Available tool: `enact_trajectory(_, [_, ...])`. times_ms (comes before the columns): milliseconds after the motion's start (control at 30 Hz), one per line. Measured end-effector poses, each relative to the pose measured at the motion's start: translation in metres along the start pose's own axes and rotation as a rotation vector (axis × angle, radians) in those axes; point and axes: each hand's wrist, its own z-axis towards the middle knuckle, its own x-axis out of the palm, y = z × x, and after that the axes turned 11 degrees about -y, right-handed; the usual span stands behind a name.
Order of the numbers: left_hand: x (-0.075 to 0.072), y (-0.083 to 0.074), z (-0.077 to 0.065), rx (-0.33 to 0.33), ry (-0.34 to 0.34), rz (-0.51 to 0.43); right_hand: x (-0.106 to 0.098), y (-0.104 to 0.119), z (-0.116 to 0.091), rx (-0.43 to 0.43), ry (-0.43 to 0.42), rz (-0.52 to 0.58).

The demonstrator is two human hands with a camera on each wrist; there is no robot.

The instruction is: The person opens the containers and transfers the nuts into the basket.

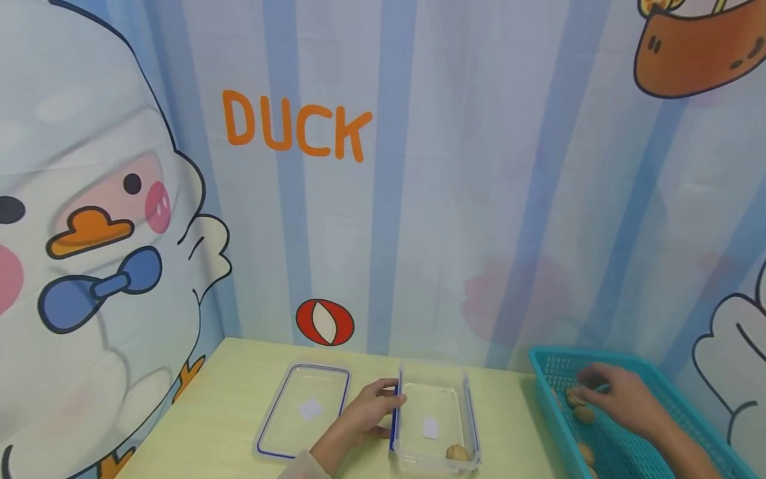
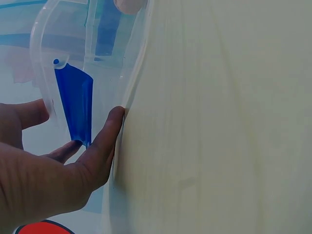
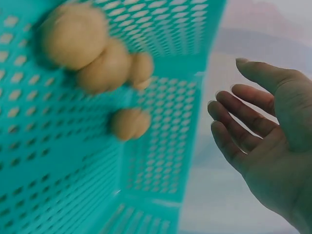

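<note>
A clear plastic food container (image 1: pixel 439 392) with blue side latches stands on the table, a single walnut (image 1: pixel 457 453) in its near right corner. My left hand (image 1: pixel 368 409) holds its left wall, thumb at the rim. Close up in the left wrist view, the fingers of the left hand (image 2: pixel 73 165) lie along that side by a blue latch (image 2: pixel 75 102). At the right, my right hand (image 1: pixel 625 399) is over a turquoise basket (image 1: pixel 544 372), fingers loosely bent and holding nothing. Several walnuts (image 3: pixel 75 36) lie in the basket near it.
Left of the container lies its clear lid (image 1: pixel 299 386) with a blue seal and a white label (image 1: pixel 310 409). Behind the pale yellow table (image 1: pixel 203 412) hangs a striped curtain (image 1: pixel 443 199) printed with a duck.
</note>
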Motion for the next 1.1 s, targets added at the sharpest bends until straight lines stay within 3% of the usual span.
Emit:
enact_trajectory(133, [0.000, -0.001, 0.000, 0.004, -0.007, -0.002, -0.006, 0.031, 0.000, -0.085, -0.057, 0.012])
enact_trajectory(300, [-0.001, -0.002, -0.001, 0.022, -0.003, -0.014, -0.006, 0.080, 0.001, -0.289, -0.142, 0.035])
enact_trajectory(367, [-0.001, -0.002, -0.001, 0.024, 0.002, -0.016, -0.001, 0.096, 0.001, -0.351, -0.131, 0.061])
enact_trajectory(533, [-0.001, 0.000, -0.001, 0.020, 0.005, -0.011, 0.019, 0.130, 0.003, -0.426, -0.007, 0.149])
enact_trajectory(733, [-0.001, 0.001, -0.002, 0.029, 0.006, -0.009, 0.044, 0.161, 0.007, -0.498, 0.135, 0.154])
enact_trajectory(1100, [-0.001, 0.002, 0.000, 0.017, 0.014, -0.016, 0.094, 0.169, 0.014, -0.533, 0.326, 0.094])
